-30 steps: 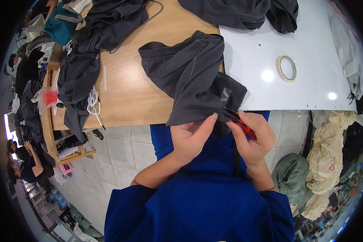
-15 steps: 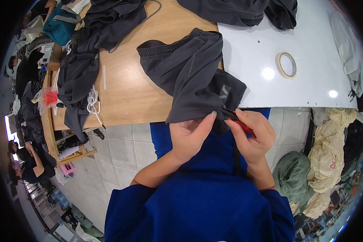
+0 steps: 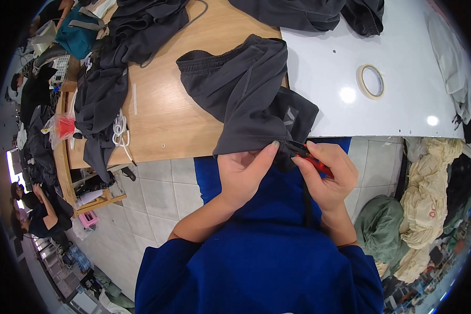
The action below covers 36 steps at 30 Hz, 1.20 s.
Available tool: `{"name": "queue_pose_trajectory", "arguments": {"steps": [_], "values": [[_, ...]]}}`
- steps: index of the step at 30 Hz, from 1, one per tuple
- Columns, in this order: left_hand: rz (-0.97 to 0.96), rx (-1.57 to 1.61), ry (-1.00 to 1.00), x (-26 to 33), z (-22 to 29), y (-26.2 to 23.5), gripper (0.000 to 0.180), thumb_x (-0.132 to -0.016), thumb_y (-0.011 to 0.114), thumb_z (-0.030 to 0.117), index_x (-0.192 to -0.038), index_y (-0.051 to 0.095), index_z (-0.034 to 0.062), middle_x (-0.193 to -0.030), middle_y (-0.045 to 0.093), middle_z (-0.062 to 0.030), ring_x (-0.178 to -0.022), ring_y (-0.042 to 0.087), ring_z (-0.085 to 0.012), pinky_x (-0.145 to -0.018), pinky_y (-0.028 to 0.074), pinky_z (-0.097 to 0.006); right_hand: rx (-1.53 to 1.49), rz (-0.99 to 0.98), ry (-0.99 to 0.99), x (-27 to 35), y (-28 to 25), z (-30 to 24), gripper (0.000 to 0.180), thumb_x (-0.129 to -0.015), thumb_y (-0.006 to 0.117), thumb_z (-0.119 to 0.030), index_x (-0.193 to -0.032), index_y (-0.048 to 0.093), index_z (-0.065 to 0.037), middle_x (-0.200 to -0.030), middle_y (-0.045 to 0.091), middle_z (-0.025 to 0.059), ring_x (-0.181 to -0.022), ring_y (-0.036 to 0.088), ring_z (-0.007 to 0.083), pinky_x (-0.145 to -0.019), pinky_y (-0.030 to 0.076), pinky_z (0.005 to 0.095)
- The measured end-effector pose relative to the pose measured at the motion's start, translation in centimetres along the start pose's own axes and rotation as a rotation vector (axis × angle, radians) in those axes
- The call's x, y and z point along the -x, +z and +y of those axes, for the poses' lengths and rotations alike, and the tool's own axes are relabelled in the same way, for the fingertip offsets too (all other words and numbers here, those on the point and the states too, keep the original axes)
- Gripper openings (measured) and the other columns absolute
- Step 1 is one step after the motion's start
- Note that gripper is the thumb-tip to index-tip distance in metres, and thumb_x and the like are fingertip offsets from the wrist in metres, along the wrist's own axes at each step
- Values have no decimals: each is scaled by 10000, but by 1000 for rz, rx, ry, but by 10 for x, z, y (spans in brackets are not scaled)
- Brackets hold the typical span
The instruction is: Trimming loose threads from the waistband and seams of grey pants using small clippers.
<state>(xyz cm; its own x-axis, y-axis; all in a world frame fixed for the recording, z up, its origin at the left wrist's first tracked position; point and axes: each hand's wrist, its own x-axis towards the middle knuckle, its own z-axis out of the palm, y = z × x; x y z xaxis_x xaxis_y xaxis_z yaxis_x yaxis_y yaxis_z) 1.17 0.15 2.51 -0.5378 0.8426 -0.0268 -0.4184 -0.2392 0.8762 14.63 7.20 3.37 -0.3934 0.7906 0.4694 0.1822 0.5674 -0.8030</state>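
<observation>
A dark grey garment with an elastic waistband, probably shorts or trousers (image 3: 240,89), lies over the table's near edge. My left hand (image 3: 244,175) pinches its lower hem, with the thumb on top and the fingers hidden under the cloth. In my right hand (image 3: 330,170) are red-handled thread snips (image 3: 319,165), gripped between thumb and fingers. Their dark blades (image 3: 297,148) point left and touch or nearly touch the hem beside my left thumb. A grey printed patch (image 3: 291,116) shows on the cloth just above the blades.
A roll of tape (image 3: 371,81) lies on the white tabletop (image 3: 319,68). More dark garments (image 3: 102,86) and a white cord (image 3: 121,131) are at left on the wooden tabletop (image 3: 157,110). Cream (image 3: 426,199) and green cloth bundles (image 3: 379,225) stand at right. Another person (image 3: 39,212) is far left.
The snips have turned slightly and their blades look a little wider apart at the hem. Both hands stay nearly in place, still holding the garment and the snips.
</observation>
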Motion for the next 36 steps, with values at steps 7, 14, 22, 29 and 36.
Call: {"name": "queue_pose_trajectory", "arguments": {"steps": [7, 14, 22, 29, 36], "values": [[-9, -12, -13, 0, 1, 0, 253, -812, 590, -90, -1055, 541, -39, -1001, 604, -95, -902, 582, -130, -806, 464, -244, 37, 15, -63, 1, 1, 4, 287, -605, 804, -24, -856, 669, 2, -736, 641, 108, -606, 605, 185, -526, 474, 234], [0, 48, -15, 0, 1, 2, 243, -824, 586, -76, -1059, 536, -38, -1005, 603, -95, -902, 585, -130, -802, 467, -241, 35, 21, -52, 0, 0, 2, 277, -602, 804, -24, -844, 673, 1, -733, 638, 103, -605, 601, 186, -526, 473, 237], [3, 27, -41, 1, 0, 3, 223, -832, 593, -55, -1048, 539, -40, -994, 608, -95, -891, 587, -128, -792, 471, -238, 50, -2, -87, -1, 1, 3, 316, -592, 811, -33, -874, 671, -7, -737, 631, 103, -603, 595, 189, -529, 476, 243], [-20, 42, -42, 1, 1, 2, 213, -835, 595, -48, -1041, 545, -39, -991, 611, -96, -883, 586, -124, -783, 467, -229, 66, -31, -87, 0, 0, 3, 300, -591, 811, -34, -857, 672, -13, -739, 632, 101, -596, 591, 194, -529, 473, 244], [21, 170, -148, -1, 3, 1, 222, -897, 525, 30, -1108, 505, -35, -1000, 614, -106, -914, 600, -153, -801, 486, -272, -177, 83, 102, 4, 6, 3, 392, -600, 817, -57, -950, 648, -13, -766, 634, 99, -602, 587, 152, -527, 460, 235]]}}
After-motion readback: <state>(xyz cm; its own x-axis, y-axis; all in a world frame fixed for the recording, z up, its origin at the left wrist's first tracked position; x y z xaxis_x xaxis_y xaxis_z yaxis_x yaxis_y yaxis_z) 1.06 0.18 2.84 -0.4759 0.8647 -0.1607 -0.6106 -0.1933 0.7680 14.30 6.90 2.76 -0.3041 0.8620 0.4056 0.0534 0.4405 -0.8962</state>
